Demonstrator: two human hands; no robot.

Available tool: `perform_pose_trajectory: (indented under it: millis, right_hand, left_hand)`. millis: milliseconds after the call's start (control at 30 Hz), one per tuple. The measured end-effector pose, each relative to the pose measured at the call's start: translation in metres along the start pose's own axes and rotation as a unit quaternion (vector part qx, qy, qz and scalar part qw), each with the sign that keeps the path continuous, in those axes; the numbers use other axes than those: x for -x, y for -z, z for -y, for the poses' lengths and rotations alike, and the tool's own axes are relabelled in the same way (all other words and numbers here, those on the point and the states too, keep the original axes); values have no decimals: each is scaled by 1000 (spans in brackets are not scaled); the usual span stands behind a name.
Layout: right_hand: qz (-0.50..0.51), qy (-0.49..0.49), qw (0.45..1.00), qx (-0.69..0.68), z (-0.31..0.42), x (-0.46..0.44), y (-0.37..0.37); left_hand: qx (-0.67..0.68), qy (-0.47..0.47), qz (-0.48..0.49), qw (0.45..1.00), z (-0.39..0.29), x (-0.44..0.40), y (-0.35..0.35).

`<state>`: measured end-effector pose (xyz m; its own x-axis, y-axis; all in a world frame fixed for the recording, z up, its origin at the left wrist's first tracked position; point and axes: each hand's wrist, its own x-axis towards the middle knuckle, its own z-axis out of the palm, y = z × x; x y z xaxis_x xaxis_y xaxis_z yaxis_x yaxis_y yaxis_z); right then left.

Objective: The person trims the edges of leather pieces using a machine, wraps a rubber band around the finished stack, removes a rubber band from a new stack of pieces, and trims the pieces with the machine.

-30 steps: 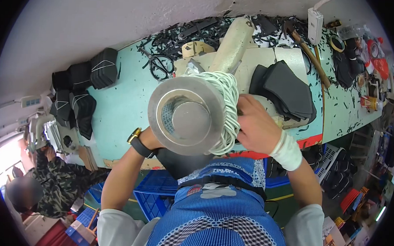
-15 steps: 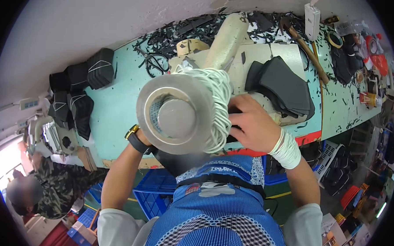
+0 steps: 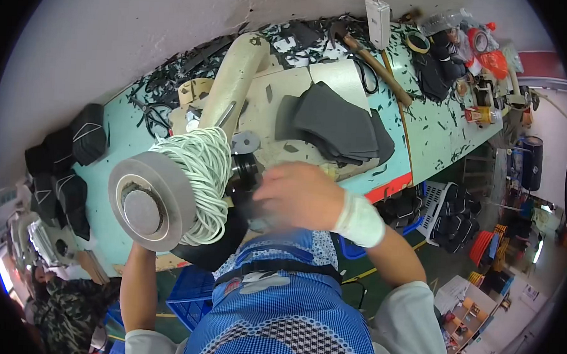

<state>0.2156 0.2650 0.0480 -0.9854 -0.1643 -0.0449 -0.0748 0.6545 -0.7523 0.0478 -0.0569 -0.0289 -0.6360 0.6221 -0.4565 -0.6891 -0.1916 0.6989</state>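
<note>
A cream machine arm (image 3: 234, 80) reaches toward me and ends in a round metal head (image 3: 144, 207). Loops of pale green cord (image 3: 202, 180) are wound thickly behind that head. My left forearm (image 3: 138, 278) rises under the head, which hides my left hand. A black sheet (image 3: 214, 247) hangs below the cord; what holds it is hidden. My right hand (image 3: 302, 193), with white cord wound round its wrist, is just right of the cord, beside a dark cylindrical part (image 3: 244, 169). Its fingertips are smeared by motion, so their grip is unclear.
Stacked dark grey pieces (image 3: 336, 122) lie on the board behind my right hand. Farther off are a hammer (image 3: 377, 70), scissors (image 3: 150, 115) and black scraps. Tied black bundles (image 3: 89, 134) sit at left. A person in camouflage (image 3: 69, 313) is at lower left.
My view has swung right, so the bench and machine appear farther left. My right hand has moved from against the cord to slightly apart from it. The left wristwatch is now hidden.
</note>
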Motion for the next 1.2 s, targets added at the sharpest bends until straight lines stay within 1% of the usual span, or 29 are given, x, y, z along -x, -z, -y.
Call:
perform_pose_trajectory:
  millis: [33, 67, 133, 167, 200, 233, 300, 333, 400, 467, 500, 567, 600, 667, 700, 733, 767, 800, 867, 900, 933, 967, 1000, 1067, 1100, 1133, 1200]
  right_hand:
    - [-43, -10, 999, -20, 5, 9, 16]
    - [-85, -18, 995, -42, 12, 16, 33]
    - [-226, -38, 969, 92, 36, 19, 66]
    - [-281, -31, 941, 187, 29, 22, 69]
    - [-335, -25, 899, 281, 19, 24, 69]
    - [-332, -21, 887, 321, 0, 23, 63]
    - [-248, -13, 912, 326, -30, 24, 43]
    - [-283, 9, 899, 333, -24, 24, 35]
    - [-292, 39, 917, 270, -6, 22, 16]
    - [-247, 16, 963, 108, 11, 4, -12]
    - [-250, 13, 962, 109, 12, -7, -21]
    - [-200, 4, 973, 117, 8, -23, -31]
    - [-201, 2, 973, 118, 5, -20, -28]
    - [-102, -38, 991, 73, -2, -5, -20]
    - [-101, -38, 992, 71, -4, 7, -9]
    - [-45, -67, 997, 7, -6, 20, 7]
    - [12, -92, 994, -58, -6, 25, 16]
    - [14, -88, 994, -60, -5, 23, 18]
    - [48, -106, 985, -129, -2, 23, 20]
    - [46, -106, 985, -129, -2, 16, 14]
    - [-23, -32, 998, -46, -2, 3, 2]
    - [-93, 43, 994, 37, -3, -6, -5]
    - [-96, 43, 994, 33, -4, -8, -5]
    - [-73, 29, 997, -3, -4, -16, -8]
    - [-71, 37, 997, -15, -2, -15, -8]
    - [-42, 14, 998, -34, -4, -8, -4]
    - [6, -12, 998, -66, -6, -1, 4]
  left_hand:
    - [-42, -12, -29, 999, 0, 1, 4]
    - [-42, -13, -33, 998, 2, 1, 14]
    - [108, 31, -43, 993, 6, 5, 36]
    - [106, 28, -48, 993, 5, 9, 41]
    - [101, 25, -56, 993, 5, 10, 42]
    - [96, 23, -60, 993, 5, 9, 42]
    - [89, 19, -65, 994, 6, 4, 40]
    - [86, 14, -70, 994, 8, 1, 39]
    - [83, 10, -90, 992, 14, 6, 39]
    - [70, 11, -103, 992, 14, 8, 38]
    - [63, 12, -107, 992, 13, 8, 37]
    - [52, 9, -116, 992, 14, 5, 35]
    - [48, 8, -122, 991, 14, 4, 33]
    - [43, 12, -130, 990, 11, 4, 28]
    - [61, 4, -57, 996, 0, 2, 18]
    - [78, -8, 15, 997, -7, 3, 14]
    - [77, -11, 10, 997, -7, 3, 14]
    - [73, -6, 1, 997, -7, 4, 14]
    - [65, 8, -8, 998, -7, 5, 16]
    - [60, 17, -11, 998, -8, 5, 16]
    - [55, 26, -15, 998, -8, 5, 17]
    - [48, 35, -20, 998, -8, 5, 17]
    - [41, 44, -25, 998, -8, 6, 18]
    - [24, 60, -46, 997, -9, 7, 18]
    - [-26, 90, -7, 996, -29, 10, -15]
    - [-32, 86, -24, 995, -28, 13, -16]
    - [21, 65, -29, 997, -19, 18, -5]
